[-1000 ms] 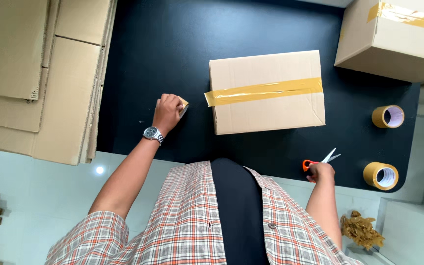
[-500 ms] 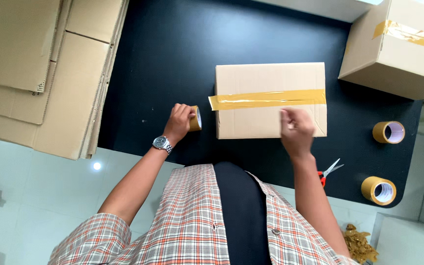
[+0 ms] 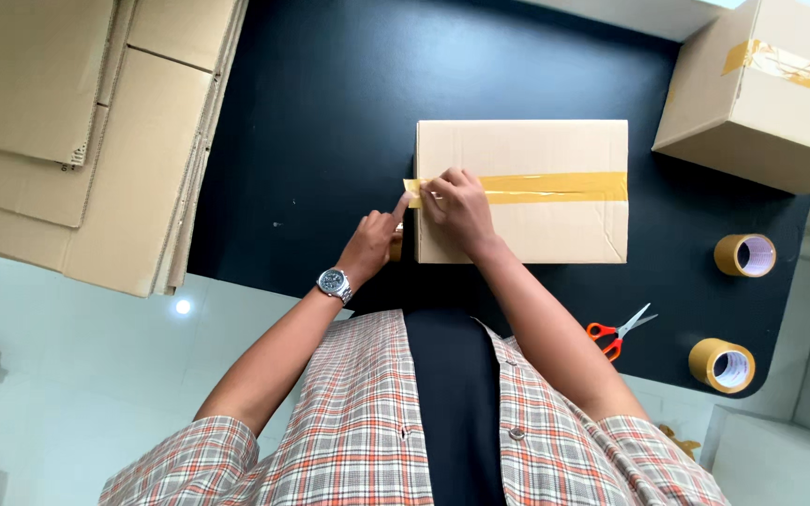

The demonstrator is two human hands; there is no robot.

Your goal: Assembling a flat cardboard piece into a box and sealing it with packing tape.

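A brown cardboard box (image 3: 555,230) lies on the black table (image 3: 330,103), with a strip of yellow-brown tape (image 3: 555,187) running across its top. My right hand (image 3: 458,204) rests on the tape's left end, at the box's left edge, fingers pressing down. Just left of the box, my left hand (image 3: 367,245), with a wristwatch on it, holds a small tape roll (image 3: 396,247) that is mostly hidden. Its index finger points up at the tape end.
Orange-handled scissors (image 3: 619,333) lie near the table's front edge, right of my arm. Two tape rolls (image 3: 744,255) (image 3: 722,364) sit at the right. A second taped box (image 3: 761,94) stands at the back right. Flat cardboard sheets (image 3: 77,131) are stacked on the left.
My right hand left the scissors and moved up onto the box's tape end. My left hand carried the tape roll rightwards to the box's left edge.
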